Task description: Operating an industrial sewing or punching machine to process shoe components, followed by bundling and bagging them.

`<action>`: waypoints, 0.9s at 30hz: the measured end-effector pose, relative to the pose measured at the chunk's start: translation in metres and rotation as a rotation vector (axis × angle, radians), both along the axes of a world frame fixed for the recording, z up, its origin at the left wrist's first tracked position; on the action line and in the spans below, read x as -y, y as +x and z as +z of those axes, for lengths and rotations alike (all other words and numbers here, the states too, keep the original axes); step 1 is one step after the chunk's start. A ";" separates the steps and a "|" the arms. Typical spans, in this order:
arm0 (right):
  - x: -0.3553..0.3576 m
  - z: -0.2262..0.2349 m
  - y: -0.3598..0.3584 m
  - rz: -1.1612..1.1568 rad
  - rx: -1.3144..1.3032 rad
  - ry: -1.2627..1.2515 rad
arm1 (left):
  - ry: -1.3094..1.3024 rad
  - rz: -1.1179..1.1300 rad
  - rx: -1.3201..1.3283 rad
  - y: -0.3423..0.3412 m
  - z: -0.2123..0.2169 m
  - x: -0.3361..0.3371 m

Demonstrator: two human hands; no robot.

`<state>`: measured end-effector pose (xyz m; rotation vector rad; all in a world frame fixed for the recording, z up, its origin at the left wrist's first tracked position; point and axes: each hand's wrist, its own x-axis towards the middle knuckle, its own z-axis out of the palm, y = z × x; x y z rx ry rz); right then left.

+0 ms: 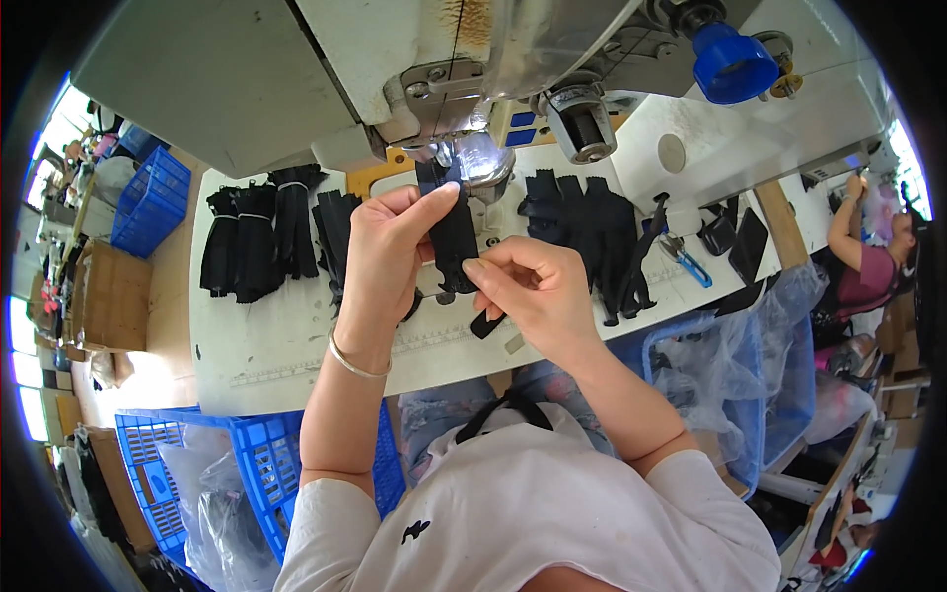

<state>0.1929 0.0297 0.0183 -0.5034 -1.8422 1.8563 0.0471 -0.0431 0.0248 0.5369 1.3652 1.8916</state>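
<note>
A black zipper [454, 233] hangs below the sewing machine head [439, 99], its upper end close under the needle area. My left hand [387, 237] pinches it near the top, thumb laid along its face. The thumb and fingertips of my right hand [538, 291] grip its lower right corner. Bundles of black zippers [240, 242] tied with pale bands lie to the left on the white table [296, 365]. A loose pile of black zippers [587, 222] lies to the right. Part of the upper end is hidden by my left hand.
Blue-handled thread snips [691, 264] lie at the table's right, beside dark flat pieces [748, 245]. A blue crate [266, 464] with plastic bags stands at lower left; a blue bin [705, 395] with clear plastic at right. Another person [868, 252] works at far right.
</note>
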 end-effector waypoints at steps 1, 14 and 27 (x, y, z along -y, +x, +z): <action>0.000 0.000 0.000 0.001 0.002 0.003 | 0.003 0.001 0.002 0.000 -0.002 0.001; -0.005 -0.015 -0.006 -0.065 -0.020 0.167 | 0.181 -0.207 0.316 0.022 -0.024 0.030; -0.027 0.009 -0.036 -0.159 -0.032 0.235 | 0.079 0.120 0.011 0.005 -0.013 -0.003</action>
